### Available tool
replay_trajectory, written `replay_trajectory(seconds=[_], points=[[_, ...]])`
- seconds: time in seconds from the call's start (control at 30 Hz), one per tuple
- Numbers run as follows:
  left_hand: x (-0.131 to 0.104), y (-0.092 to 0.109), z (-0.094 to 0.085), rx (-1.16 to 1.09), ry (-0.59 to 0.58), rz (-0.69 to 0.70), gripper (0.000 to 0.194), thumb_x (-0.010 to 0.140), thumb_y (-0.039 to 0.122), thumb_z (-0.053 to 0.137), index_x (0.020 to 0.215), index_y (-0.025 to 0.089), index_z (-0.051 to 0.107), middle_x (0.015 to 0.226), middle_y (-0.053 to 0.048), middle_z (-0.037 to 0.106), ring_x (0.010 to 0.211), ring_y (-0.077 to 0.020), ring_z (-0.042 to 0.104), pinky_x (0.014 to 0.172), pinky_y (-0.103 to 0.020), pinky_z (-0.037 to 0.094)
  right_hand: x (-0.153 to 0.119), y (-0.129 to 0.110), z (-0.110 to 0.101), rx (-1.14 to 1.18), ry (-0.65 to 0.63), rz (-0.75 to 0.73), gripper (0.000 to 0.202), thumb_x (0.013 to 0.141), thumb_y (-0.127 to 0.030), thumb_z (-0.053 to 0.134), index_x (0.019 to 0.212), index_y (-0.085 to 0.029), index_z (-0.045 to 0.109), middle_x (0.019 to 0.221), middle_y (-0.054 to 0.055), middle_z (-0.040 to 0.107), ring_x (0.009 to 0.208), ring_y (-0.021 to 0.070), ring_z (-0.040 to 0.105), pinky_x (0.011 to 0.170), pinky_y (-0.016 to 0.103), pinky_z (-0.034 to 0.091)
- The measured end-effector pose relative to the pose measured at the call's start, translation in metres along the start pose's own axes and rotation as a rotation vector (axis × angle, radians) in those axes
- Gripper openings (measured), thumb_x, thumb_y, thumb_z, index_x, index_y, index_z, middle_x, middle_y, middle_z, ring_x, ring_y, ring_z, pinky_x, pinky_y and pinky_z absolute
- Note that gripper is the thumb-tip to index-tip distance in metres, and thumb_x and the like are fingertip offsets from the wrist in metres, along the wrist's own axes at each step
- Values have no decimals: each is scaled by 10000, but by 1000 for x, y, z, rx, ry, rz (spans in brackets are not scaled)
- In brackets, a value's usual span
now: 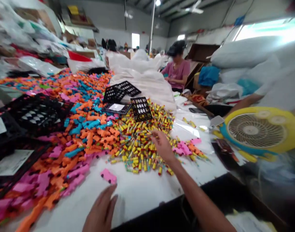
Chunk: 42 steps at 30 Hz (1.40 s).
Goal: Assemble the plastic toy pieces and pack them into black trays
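My left hand (101,208) is low on the white table, fingers stretched out and holding nothing. Just beyond its fingertips lies a pink toy car (108,176) with dark wheels, apart from the heaps. My right hand (163,146) reaches over a pile of small yellow tubes (144,158) with red ends and thin clear or teal tips. Its fingers are slightly bent and spread, with nothing visible between them. To the left spreads a large heap of orange, blue and pink toy cars (89,138). A few pink and orange cars (184,147) lie right of that hand.
Black plastic grid trays (141,109) rest on the heaps, with more trays (36,114) at left. A yellow and blue fan (255,129) stands at right. Behind are large white sacks (142,80) and a person in a pink top (178,72). Another arm (244,104) shows at right.
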<state>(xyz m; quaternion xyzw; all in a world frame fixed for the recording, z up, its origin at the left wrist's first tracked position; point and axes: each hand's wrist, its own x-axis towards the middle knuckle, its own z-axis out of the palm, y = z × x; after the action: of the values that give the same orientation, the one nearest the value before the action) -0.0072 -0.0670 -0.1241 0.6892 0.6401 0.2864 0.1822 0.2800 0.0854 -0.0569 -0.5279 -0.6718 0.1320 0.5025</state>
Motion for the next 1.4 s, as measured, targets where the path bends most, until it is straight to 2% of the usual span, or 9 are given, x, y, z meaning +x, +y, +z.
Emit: replay_trajectory(seconds=[0.07,0.17,0.27,0.37,0.6,0.8,0.93,1.13,1.4], points=[[8,5,16,55,115,87,452,916,456,410,1305,256,524,1334,-107,569,1252,-269,529,1026,-497,487,3,4,-26,-55,0,-8,310,936,-320,466,1203,-185,545,1138,114,603,1054,212,586,932,391,500],[13,7,39,242,268,175,599,906,396,473,1447,186,322,1485,-219,370,1389,-364,341,1031,-594,431,-34,7,-47,-292,-123,-125,437,930,-356,502,1343,-220,456,1353,132,495,1297,260,432,1086,478,361],[10,4,50,390,314,119,714,901,398,486,1496,161,170,1509,-280,287,1417,-426,246,991,-645,419,-90,19,-40,-493,-228,-147,577,903,-448,543,1419,-242,388,1489,149,351,1385,325,313,1089,544,319],[8,4,53,457,296,143,691,918,366,454,1501,166,141,1470,-262,371,1390,-383,327,1020,-601,409,-119,38,-17,-532,-240,-146,647,895,-483,542,1458,-244,332,1534,151,281,1411,346,266,1078,554,326],[16,-3,58,458,264,283,665,926,371,406,1495,136,154,1399,-249,474,1327,-353,425,1048,-563,384,-92,26,-1,-391,-153,-220,547,931,-327,519,1439,-207,355,1439,141,446,1363,273,363,1099,512,332],[30,-39,68,355,181,273,667,901,420,398,1491,202,177,1444,-222,432,1336,-371,411,1055,-599,358,-84,52,-49,-447,41,-123,358,941,-201,457,1283,-220,559,1214,125,617,1152,237,552,973,458,478],[32,-25,63,356,212,263,585,921,394,379,1445,150,292,1343,-222,536,1289,-351,463,1050,-567,368,-96,58,-72,-404,148,54,308,952,-225,438,1210,-203,605,1074,122,634,1030,231,596,912,437,520],[41,15,47,286,252,21,487,932,435,374,1268,108,507,1057,-157,650,1042,-299,578,935,-475,453,-114,20,-23,-101,-199,-39,277,946,-190,473,1184,-223,611,1096,94,641,1045,195,606,912,354,534],[34,7,39,123,270,-31,382,914,434,436,1097,161,630,951,-101,677,913,-251,590,851,-425,485,-89,-33,65,-39,-352,-207,391,838,-3,446,1113,-196,645,986,86,650,947,204,593,832,349,534]])
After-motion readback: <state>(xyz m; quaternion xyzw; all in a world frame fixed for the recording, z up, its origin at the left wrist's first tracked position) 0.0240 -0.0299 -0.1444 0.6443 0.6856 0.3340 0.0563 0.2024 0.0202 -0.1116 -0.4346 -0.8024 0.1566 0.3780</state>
